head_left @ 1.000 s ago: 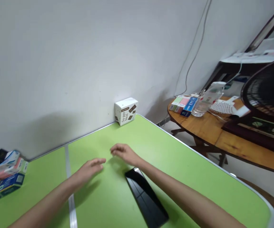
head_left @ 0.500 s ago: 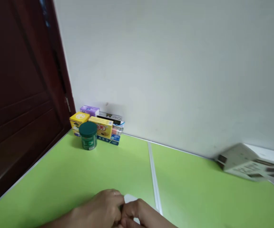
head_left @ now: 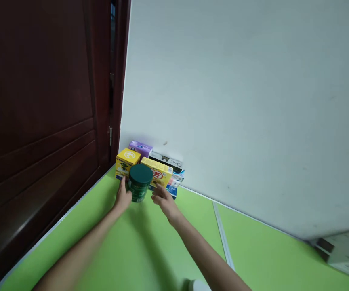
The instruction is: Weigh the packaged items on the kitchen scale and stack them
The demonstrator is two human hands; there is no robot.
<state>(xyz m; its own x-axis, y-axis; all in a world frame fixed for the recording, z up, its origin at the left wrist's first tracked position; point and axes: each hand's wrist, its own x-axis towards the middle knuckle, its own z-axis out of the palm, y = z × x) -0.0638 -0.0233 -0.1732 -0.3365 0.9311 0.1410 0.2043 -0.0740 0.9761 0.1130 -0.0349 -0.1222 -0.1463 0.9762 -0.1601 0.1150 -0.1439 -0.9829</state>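
A dark green jar [head_left: 138,193] with a green lid stands upright on the green tabletop in the corner. At its left side is my left hand [head_left: 122,198], fingers stretched forward and thumb apart; it is at or very close to the jar's wall. On the other side my right hand [head_left: 166,204] is open, its fingers spread in front of a yellow box [head_left: 159,171] with red print, a gap showing between it and the jar. Left of the jar's lid, behind my left hand, stands a yellow cube-shaped box [head_left: 127,161].
A purple pack [head_left: 140,148], a grey-black box [head_left: 169,161] and a blue-white box [head_left: 172,190] crowd against the wall. A dark red door [head_left: 41,101] borders the left edge. A white carton [head_left: 347,252] lies far right. Part of a white object [head_left: 198,285] shows at the bottom edge.
My hands were together at the bottom near a white object. Now they are apart and reach forward, one on each side of the jar. The view has turned left.
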